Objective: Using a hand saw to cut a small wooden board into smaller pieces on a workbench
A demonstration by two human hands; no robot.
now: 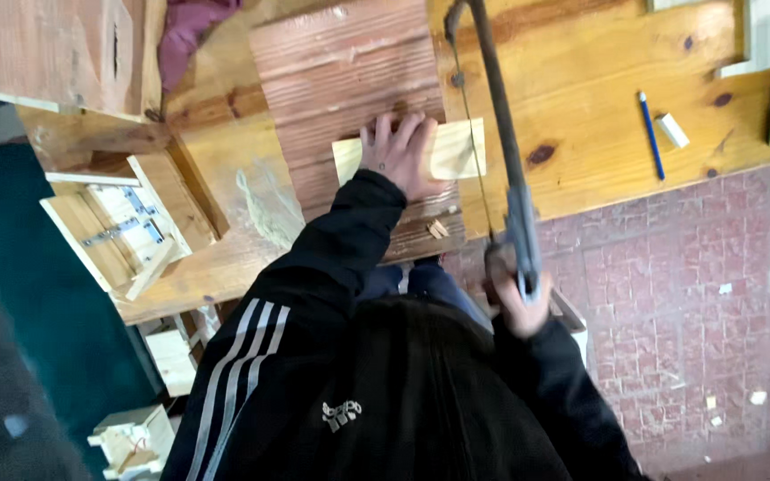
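a pale wooden workbench (599, 80) with dark knots fills the upper part of the view, beyond the fingers. on it, well to the right of the fingers, lie a blue pencil (651, 134) and a small white eraser (672, 130). below the bench edge, the floor (697, 294) is worn reddish brick tile, littered with small wood chips. far left of the fingers the ground looks dark teal. the light is soft and even.
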